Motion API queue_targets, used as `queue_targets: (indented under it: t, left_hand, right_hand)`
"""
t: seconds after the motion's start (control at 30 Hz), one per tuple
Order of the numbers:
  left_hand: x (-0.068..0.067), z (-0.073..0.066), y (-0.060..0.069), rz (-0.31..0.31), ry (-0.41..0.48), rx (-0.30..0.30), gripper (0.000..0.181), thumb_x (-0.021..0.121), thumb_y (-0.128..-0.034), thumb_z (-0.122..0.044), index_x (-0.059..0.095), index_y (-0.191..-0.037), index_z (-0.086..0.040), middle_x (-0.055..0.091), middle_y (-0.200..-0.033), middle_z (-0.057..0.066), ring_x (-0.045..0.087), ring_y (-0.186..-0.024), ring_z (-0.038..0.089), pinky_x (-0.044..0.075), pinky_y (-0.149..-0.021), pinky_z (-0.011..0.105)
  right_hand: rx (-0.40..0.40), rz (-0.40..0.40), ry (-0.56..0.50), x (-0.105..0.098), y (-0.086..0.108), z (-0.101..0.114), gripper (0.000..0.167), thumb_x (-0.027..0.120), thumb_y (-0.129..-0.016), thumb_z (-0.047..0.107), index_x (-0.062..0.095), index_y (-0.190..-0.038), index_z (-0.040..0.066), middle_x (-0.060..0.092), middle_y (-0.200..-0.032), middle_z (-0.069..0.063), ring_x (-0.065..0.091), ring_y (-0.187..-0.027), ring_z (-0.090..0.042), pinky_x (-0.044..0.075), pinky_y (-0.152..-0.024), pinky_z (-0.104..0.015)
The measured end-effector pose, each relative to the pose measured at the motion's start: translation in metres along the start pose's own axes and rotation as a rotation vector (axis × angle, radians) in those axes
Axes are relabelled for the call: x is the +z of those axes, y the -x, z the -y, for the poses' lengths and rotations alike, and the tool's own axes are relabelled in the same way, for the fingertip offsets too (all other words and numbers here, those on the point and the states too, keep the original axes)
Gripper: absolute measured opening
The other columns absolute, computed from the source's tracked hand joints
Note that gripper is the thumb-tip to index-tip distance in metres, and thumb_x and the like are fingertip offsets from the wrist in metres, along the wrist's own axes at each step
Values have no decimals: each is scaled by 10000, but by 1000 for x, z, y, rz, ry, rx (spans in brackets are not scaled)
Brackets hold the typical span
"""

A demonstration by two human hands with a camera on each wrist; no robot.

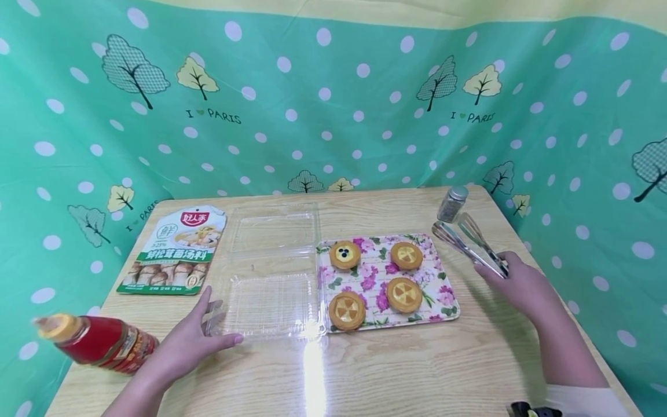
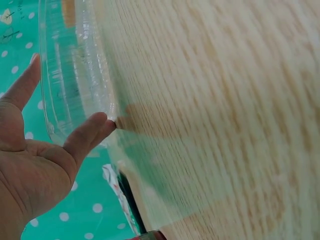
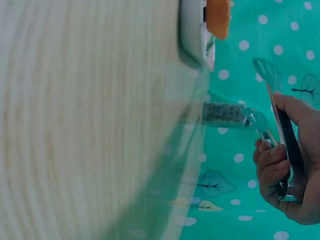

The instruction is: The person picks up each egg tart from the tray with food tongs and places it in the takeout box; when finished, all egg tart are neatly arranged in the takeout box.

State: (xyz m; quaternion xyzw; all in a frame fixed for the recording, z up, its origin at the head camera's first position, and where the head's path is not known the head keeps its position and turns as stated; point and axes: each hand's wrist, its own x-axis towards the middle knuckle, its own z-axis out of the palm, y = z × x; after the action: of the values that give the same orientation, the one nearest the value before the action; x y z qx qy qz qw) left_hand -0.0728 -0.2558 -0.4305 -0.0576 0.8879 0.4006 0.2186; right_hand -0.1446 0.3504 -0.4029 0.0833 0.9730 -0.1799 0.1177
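right hand [image 1: 517, 282] gripping silver tongs [image 3: 287, 132], spread left hand [image 1: 189, 341] at clear plastic clamshell [image 1: 273, 301], floral tray [image 1: 369, 279] between, red yellow-capped bottle [image 1: 108, 343] far left

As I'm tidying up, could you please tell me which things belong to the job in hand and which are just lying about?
Likely the job: tongs, in the right hand; box, by the left hand; tarts; tray.

Apparently just lying about: pouch; bottle; jar.

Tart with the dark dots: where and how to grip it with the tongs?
Likely the crust rim of the tart, pinched from opposite sides with the tongs, coming from above and the right: it's round, topping up, and the clear container sits close on its left.
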Motion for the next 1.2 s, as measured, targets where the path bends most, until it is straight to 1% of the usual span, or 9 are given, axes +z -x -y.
queue_targets:
  t: [0.2, 0.3, 0.37, 0.43, 0.53, 0.67, 0.77, 1.0, 1.2]
  left_hand:
    - [1, 0, 0, 1, 8, 7, 1333, 783, -771, -525, -243, -1531, -144, 169, -1599, 273, 291, -1402, 493, 318, -1130, 610]
    - [1, -1, 0, 1, 0, 6, 1336, 782, -768, -532, -245, -1530, -144, 169, -1599, 273, 277, -1405, 499, 288, -1137, 624]
    - [1, -1, 1, 1, -8, 3, 1340, 781, -765, -539, -247, -1529, -145, 170, -1599, 273, 267, -1406, 506, 268, -1140, 637]
    - [1, -1, 1, 0, -9, 4, 1342, 781, -764, -540, -248, -1528, -145, 170, -1599, 273, 267, -1404, 509, 263, -1141, 639]
    - [1, -1, 1, 2, -3, 9, 1338, 781, -770, -530, -253, -1526, -144, 171, -1597, 278, 275, -1401, 508, 279, -1139, 630]
    - [0, -1, 1, 4, -2, 9, 1339, 779, -771, -530, -262, -1522, -152, 162, -1594, 289, 278, -1397, 513, 284, -1136, 627]
    - [0, 0, 1, 7, 2, 7, 1343, 780, -767, -532, -267, -1520, -159, 154, -1594, 292, 283, -1397, 509, 283, -1136, 623]
    - [0, -1, 1, 10, 3, -3, 1340, 781, -765, -533, -264, -1521, -170, 146, -1596, 291, 258, -1408, 506, 248, -1145, 636]
    - [0, -2, 2, 12, 10, -6, 1339, 782, -766, -530, -265, -1521, -176, 141, -1598, 288, 263, -1410, 499, 244, -1147, 634]
  right_hand:
    - [-87, -14, 24, -3, 6, 14, 973, 402, -893, 758, 330, -1458, -31, 489, -1321, -400, 517, -1119, -579, 518, -745, -598]
    - [-126, -16, 37, -3, 9, 21, 946, 437, -893, 743, 365, -1445, -21, 532, -1283, -386, 561, -1077, -543, 523, -713, -560]
    - [-150, -13, 43, -3, 10, 24, 924, 456, -889, 737, 397, -1428, -12, 591, -1214, -349, 611, -988, -474, 523, -671, -500]
    - [-175, -7, 49, -2, 11, 27, 894, 476, -892, 723, 424, -1409, -4, 628, -1163, -312, 632, -952, -425, 515, -645, -460]
    - [-204, 4, 60, 0, 12, 30, 867, 497, -895, 704, 448, -1396, -2, 650, -1145, -290, 643, -970, -437, 531, -675, -493]
    - [-227, 17, 82, 3, 12, 32, 902, 505, -885, 713, 441, -1411, -17, 604, -1242, -323, 588, -1097, -517, 527, -787, -603]
    - [-240, 20, 94, 6, 12, 31, 922, 502, -872, 731, 445, -1414, -13, 588, -1277, -320, 570, -1125, -525, 517, -825, -629]
    - [-259, 19, 94, 12, 11, 32, 941, 502, -845, 762, 480, -1393, -1, 631, -1225, -283, 622, -1062, -475, 539, -790, -597]
    - [-266, 21, 114, 16, 10, 33, 880, 546, -865, 708, 501, -1373, -8, 659, -1174, -267, 654, -1005, -438, 545, -776, -592]
